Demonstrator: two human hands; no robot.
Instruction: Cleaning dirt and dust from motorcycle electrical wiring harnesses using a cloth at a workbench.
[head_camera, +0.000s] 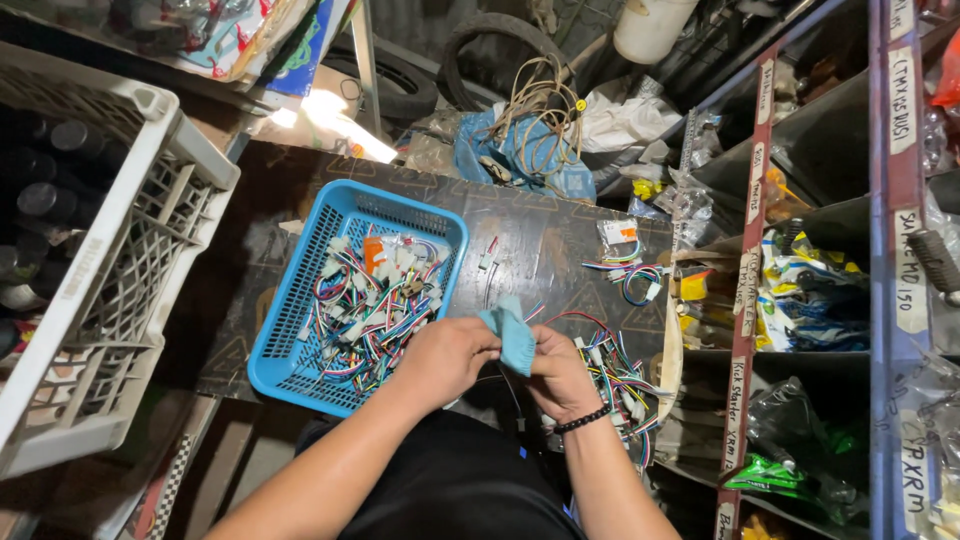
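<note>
Both hands meet over a dark board, fingers pinched on a small light-blue cloth (510, 335): the left hand (445, 358) grips its near edge, fingertips closed on the fabric, while the right hand (562, 378), a black band at the wrist, clamps the other side, the cloth standing up between them. A thin dark wire (510, 385) hangs just below the hands; whether the cloth is wrapped on it cannot be told. By the look of the grip, the step in hand is wiping or folding the cloth about something small, and the next move calls for a steady pinch from both hands so the fabric does not slip. Just right of the right hand lies a loose heap of coloured wire harnesses (615, 375) with white plugs, touching the board. Just left of the left hand sits a blue basket (290, 290), holding a tangle of the same harnesses, with an orange piece among them. Beyond the fingers, further up the board, lie a few more harnesses (628, 272) and a small packet. Well to the left stands a white crate (130, 230) with dark bottles inside. To the right, shelves (740, 300) hold bagged parts.
</note>
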